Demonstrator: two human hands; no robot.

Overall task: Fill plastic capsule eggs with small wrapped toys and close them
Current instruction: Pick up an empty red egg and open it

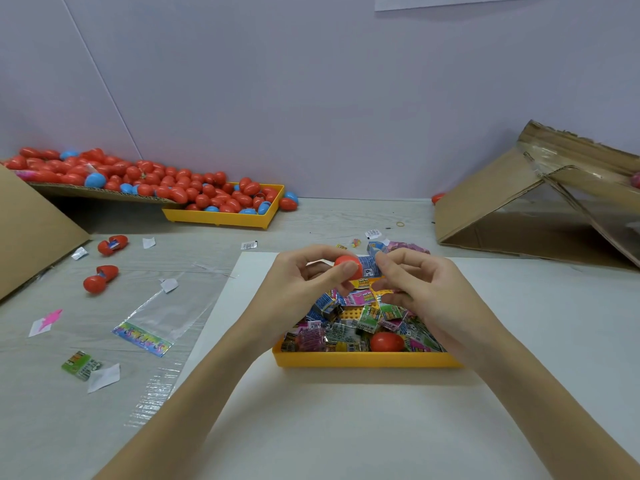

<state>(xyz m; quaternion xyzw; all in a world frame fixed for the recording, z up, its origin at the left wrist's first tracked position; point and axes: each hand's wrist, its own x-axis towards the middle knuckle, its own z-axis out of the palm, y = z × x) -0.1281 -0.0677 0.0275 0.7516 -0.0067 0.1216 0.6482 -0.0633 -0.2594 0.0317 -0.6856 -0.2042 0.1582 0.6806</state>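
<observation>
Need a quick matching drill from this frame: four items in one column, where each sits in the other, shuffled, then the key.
Items
1. red egg half
2. blue wrapped toy
3. closed red egg
4. green toy packet

Places
A. lying in the near yellow tray among packets
B. on the table, far left of the tray
C. held by the left hand
D. pinched by the right hand, at the egg's mouth

Pairs: 1-C, 2-D, 3-A, 4-B

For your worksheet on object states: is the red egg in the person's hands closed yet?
Not closed. The red egg shows a blue wrapped toy sticking out, between left hand and right hand.
</observation>
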